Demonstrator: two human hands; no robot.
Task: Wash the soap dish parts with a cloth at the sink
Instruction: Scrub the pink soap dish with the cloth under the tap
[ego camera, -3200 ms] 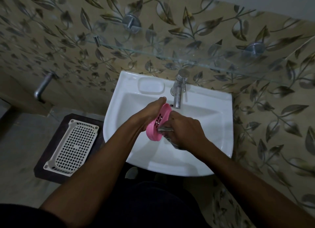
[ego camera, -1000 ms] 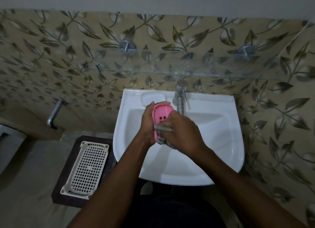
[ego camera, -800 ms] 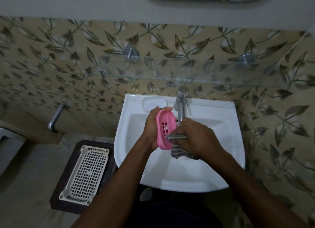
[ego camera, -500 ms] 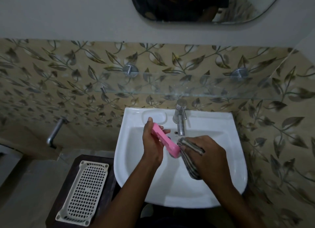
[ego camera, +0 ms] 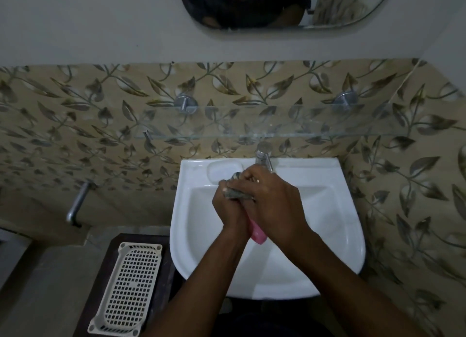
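Over the white sink (ego camera: 335, 225) my two hands are pressed together. My left hand (ego camera: 228, 208) grips the pink soap dish part (ego camera: 257, 233), of which only the near end shows between my wrists. My right hand (ego camera: 274, 203) is closed on the grey striped cloth (ego camera: 233, 194) and presses it against the pink part's far end. The rest of the pink part is hidden by my hands.
A steel tap (ego camera: 263, 154) stands right behind my hands. A glass shelf (ego camera: 277, 125) hangs above it, under a mirror (ego camera: 285, 6). A white perforated tray (ego camera: 128, 288) lies on a dark stool (ego camera: 111, 251) left of the sink. A steel pipe (ego camera: 77, 205) juts from the left wall.
My right hand has moved left with the cloth onto the pink part, and both hands have closed together over it. The view has tilted up, bringing the mirror in.
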